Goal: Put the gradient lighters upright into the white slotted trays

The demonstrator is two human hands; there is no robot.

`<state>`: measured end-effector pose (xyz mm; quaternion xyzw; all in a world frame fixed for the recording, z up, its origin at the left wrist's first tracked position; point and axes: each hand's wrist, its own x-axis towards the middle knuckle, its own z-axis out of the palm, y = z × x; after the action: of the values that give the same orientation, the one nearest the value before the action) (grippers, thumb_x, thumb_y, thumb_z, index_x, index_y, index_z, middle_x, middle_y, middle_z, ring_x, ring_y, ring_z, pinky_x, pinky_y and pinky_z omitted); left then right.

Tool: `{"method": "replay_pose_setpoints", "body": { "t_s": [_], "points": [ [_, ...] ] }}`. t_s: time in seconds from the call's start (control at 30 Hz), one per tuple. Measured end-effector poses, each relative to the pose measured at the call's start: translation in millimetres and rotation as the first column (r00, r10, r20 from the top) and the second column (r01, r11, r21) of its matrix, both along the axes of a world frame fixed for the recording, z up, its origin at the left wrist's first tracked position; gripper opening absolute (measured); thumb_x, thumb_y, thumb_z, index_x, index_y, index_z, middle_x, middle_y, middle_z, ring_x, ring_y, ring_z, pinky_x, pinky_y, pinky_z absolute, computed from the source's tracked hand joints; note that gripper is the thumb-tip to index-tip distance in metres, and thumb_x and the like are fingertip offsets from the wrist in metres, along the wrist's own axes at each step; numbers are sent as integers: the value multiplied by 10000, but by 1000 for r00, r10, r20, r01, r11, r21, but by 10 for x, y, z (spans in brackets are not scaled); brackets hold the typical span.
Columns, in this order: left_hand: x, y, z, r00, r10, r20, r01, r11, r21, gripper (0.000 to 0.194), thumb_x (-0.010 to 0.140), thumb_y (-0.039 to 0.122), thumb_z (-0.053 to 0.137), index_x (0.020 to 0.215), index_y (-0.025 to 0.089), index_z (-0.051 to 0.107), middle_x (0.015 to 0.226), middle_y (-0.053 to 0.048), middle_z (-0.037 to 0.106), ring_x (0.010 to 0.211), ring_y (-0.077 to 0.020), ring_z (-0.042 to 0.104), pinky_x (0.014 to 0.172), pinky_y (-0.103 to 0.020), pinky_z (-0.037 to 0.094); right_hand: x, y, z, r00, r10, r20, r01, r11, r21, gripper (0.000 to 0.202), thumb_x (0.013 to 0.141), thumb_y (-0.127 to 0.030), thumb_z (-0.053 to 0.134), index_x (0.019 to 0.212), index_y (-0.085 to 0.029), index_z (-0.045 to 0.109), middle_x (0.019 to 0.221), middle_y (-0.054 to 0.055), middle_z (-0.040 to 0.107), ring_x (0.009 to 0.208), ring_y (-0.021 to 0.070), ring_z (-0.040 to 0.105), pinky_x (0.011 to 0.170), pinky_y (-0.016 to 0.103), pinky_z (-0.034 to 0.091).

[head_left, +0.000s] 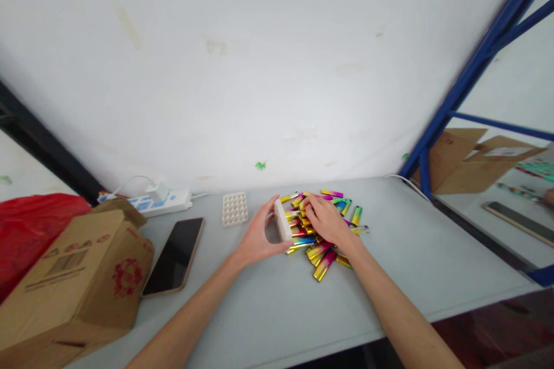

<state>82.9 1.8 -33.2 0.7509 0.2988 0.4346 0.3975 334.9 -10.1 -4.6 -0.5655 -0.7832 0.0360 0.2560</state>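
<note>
Tray (283,220) in left hand (256,238), lighters (319,251) under right hand (329,221)

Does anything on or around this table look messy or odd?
Mostly the heap of shiny, multicoloured pieces under the right hand: they lie jumbled, pointing every which way. The wall behind looks scruffy, with beige smudges and small green marks. Nothing looks clearly broken.

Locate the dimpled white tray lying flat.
Head view, left of centre: the tray lies on the table between the phone and the left hand.
</note>
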Motion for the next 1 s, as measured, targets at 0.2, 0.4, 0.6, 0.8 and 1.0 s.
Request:
{"method": "replay_pose_setpoints", "body": {
  "t_s": [0.2,0.4,0.6,0.8,1.0],
  "points": [
    [1,-1,3,1000,18,4,-19,1000,16,1097,731,436,983,1672,372,424,1722,-128,476,1550,-426,514,1254,-639,494,91,-10,84,997,65,-35,-66,998,-17,352,1168,-239,396,1382,-181,670,1425,130,735,1294,256,678,1153,412,478],
    [63,-23,5,999,36,-4,-36,998,47,1127,711,427,1005,1669,325,420,1713,-153,474,1560,-414,502,1288,-627,462,-98,-116,144,994,89,71,-90,996,12,373,1186,-369,435,1450,-239,663,1427,111,709,1352,258,628,1218,440,425],
    [109,-37,-4,1000,-5,9,6,1000,-7,1196,670,383,1033,1682,326,399,1715,-157,471,1564,-406,506,1309,-624,440,-368,-205,83,977,57,206,-70,996,56,338,1169,-336,450,1369,-237,705,1375,129,707,1292,315,617,1201,512,412],
    [-63,-21,119,999,14,-43,-13,999,30,1101,762,334,944,1706,315,378,1742,-147,437,1591,-410,476,1307,-625,446,-214,-104,33,976,19,215,-31,998,55,298,1168,-327,462,1265,-209,719,1275,123,753,1216,297,648,1191,497,411],
    [-163,30,174,995,40,-92,-36,999,39,1057,774,427,951,1684,309,425,1726,-143,460,1588,-404,481,1295,-589,470,-111,-94,46,980,13,197,-22,999,43,315,1164,-412,486,1256,-225,723,1312,125,760,1279,292,640,1260,522,347]
  ]
}}
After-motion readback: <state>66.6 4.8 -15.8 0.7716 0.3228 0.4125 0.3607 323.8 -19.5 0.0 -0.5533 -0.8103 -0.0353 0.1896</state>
